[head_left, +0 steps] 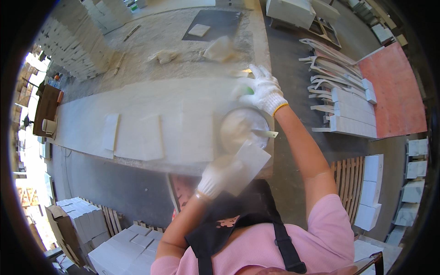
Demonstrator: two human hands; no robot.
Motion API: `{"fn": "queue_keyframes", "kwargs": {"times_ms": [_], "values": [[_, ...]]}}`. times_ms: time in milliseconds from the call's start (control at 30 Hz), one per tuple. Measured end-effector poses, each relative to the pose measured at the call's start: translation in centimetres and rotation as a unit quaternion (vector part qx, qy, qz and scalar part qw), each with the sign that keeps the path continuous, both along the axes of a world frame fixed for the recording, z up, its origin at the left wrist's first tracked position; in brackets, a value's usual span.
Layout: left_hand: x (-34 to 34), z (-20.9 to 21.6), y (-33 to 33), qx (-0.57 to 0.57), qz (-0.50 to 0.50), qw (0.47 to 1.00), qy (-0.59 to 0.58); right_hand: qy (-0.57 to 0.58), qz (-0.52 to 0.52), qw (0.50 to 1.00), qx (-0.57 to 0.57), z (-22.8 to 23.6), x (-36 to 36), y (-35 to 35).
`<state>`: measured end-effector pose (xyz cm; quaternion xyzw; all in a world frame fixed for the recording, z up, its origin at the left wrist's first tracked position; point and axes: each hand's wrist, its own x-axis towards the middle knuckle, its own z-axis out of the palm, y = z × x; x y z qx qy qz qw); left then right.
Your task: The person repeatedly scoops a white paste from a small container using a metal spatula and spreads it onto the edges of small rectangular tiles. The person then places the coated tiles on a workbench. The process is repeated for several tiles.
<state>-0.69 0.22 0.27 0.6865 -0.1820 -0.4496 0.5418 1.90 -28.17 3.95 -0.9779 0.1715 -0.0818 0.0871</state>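
Note:
My left hand [219,176], in a white knit glove, grips a thin white rectangular tile [250,162] tilted over the table's near edge. Beyond it stands a round bowl [264,120] of pale paste or powder, with a scraper's light handle [271,134] sticking out over its right side. My right hand [265,91], gloved with a yellow cuff, is past the bowl at the table's right edge, fingers spread. Beside its thumb is a blurred white thing with a green patch [247,90]; whether they touch I cannot tell. Left of the bowl several white tiles [152,136] lie in a row.
Tall stacks of tiles [75,43] stand at the table's far left. A dark sheet [224,23] carries a small white piece [199,30]; crumpled cloths [220,49] lie nearer. Strapped white blocks [353,112] and a red board [396,91] are on the right. Boxes [126,247] sit lower left.

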Motion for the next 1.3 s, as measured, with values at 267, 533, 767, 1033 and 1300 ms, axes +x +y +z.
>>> {"fn": "queue_keyframes", "kwargs": {"times_ms": [267, 533, 767, 1033, 1300], "values": [[0.2, 1.8, -0.2, 0.076, 0.008, 0.997, -0.017, -0.079, 0.000, 0.903, 0.422, 1.7, -2.3, -0.7], [0.0, 2.9, -0.5, 0.035, -0.008, 0.999, -0.029, -0.062, 0.033, 0.886, 0.457, 6.9, -12.0, 0.9], [-0.4, 3.0, -0.6, 0.012, 0.003, 1.000, -0.009, -0.021, 0.092, 0.920, 0.382, 8.3, -13.8, 1.9], [-0.4, 3.0, -0.4, 0.038, 0.000, 0.999, -0.033, -0.016, 0.147, 0.944, 0.296, 8.1, -13.2, 2.1], [-0.4, 2.7, -0.2, 0.019, 0.000, 0.999, -0.040, -0.020, 0.171, 0.955, 0.243, 7.7, -12.8, 2.0]]}}
